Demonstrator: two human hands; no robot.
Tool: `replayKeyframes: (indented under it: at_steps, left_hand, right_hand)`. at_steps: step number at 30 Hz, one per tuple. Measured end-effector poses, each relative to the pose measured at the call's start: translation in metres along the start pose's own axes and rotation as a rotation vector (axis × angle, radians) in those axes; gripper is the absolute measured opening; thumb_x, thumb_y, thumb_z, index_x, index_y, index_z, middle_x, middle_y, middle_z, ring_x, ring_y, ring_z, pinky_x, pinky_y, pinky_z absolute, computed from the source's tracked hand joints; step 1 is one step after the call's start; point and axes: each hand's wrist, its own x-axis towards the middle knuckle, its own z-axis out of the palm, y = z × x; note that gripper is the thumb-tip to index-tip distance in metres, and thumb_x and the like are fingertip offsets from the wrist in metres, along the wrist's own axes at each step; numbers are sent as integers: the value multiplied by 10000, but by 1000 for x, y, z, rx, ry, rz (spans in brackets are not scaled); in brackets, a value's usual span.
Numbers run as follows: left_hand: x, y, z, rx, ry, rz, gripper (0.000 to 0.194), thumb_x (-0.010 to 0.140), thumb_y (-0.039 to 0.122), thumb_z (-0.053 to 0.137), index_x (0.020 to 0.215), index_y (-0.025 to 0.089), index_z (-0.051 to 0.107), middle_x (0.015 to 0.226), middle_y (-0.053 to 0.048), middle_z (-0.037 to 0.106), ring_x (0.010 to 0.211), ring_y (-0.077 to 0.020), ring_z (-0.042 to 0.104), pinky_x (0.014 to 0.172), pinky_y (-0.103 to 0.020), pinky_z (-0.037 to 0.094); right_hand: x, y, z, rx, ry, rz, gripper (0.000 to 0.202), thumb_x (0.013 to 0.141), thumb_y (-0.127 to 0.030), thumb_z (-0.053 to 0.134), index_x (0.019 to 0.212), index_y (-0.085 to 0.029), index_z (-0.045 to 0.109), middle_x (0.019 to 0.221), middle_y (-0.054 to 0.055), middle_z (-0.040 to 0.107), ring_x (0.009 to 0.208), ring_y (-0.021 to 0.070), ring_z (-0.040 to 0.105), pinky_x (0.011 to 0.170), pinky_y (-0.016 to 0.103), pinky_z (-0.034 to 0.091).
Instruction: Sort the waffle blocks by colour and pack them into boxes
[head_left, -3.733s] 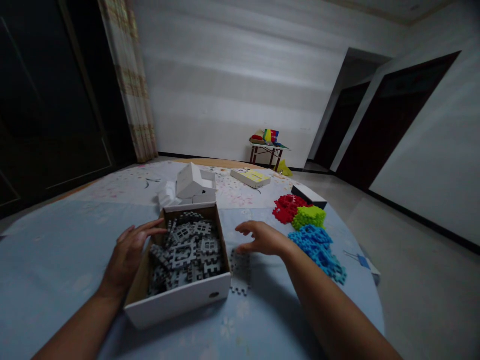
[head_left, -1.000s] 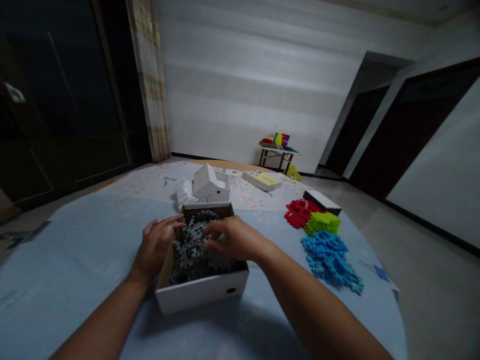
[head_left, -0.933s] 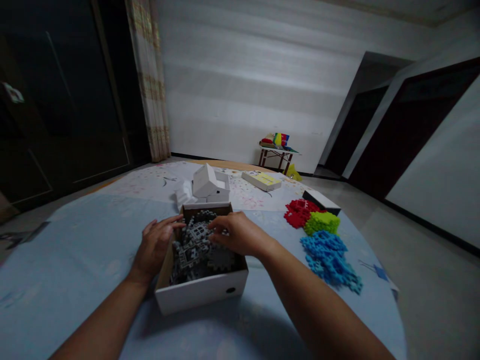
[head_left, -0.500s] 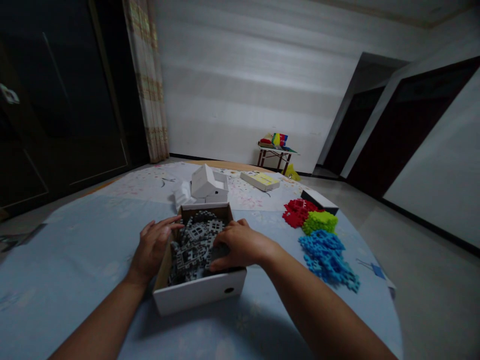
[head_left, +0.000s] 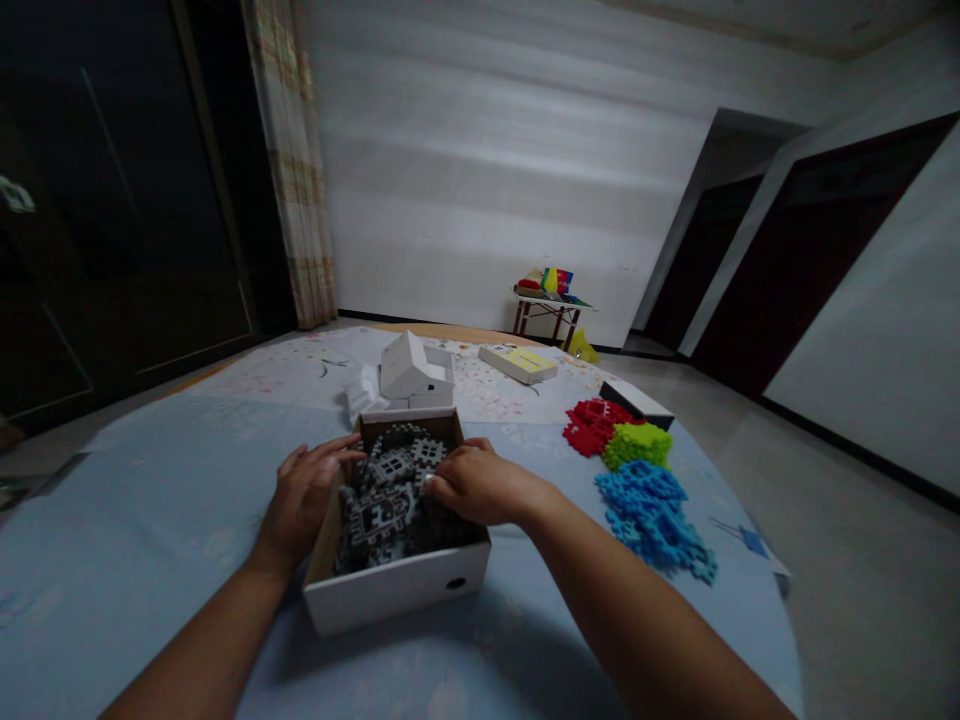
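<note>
A white open-topped box [head_left: 397, 595] stands on the table in front of me, filled with grey interlocking plastic pieces [head_left: 386, 510], some with window-like openings. My left hand [head_left: 304, 490] rests at the box's left wall, its fingers outstretched over the rim with nothing in them. Over the right side of the box, my right hand [head_left: 487, 485] reaches in among the grey pieces. Its thumb and fingers are pinched together, and what lies between them is hidden.
Red pieces [head_left: 592, 425], lime green pieces [head_left: 637, 445] and blue pieces [head_left: 656, 520] lie in piles on the right. Behind them sits a black and white box [head_left: 637, 403]. Farther back are a white carton [head_left: 409, 370] and a yellow-white box [head_left: 517, 363]. A blue patterned cloth [head_left: 165, 500] covers the table.
My right hand's thumb and fingers have closed together and risen slightly among the grey pieces. My left hand stays at the box's left wall.
</note>
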Motion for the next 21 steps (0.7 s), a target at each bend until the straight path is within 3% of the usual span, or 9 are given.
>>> replayKeyframes:
  at_steps: [11,16,21]
  left_hand:
    - [0,3,-1,4,1,0,492,871,424,198,941,223,640,1203,-44,613,1159,-204,506,1054,-433,250]
    - [-1,2,-1,23,2,-11,488,871,422,195,946,239,641,1193,-30,623,1152,-207,514,1065,-458,219]
    - [-1,0,-1,24,9,-6,494,872,423,194,937,234,646,1192,-39,622,1144,-211,521,1061,-460,224]
  right_hand:
    - [10,3,-7,139,-94,120,486,940,-435,270,723,-164,611,749,65,668,771,190,600,835,366,347]
    - [6,-6,-4,133,115,92,451,896,-531,358,808,-191,641,886,63,675,1075,246,508,984,482,184]
    - [-4,-16,-11,232,143,-33,393,878,-552,391,945,-269,655,1017,28,668,1230,250,374,1013,492,101]
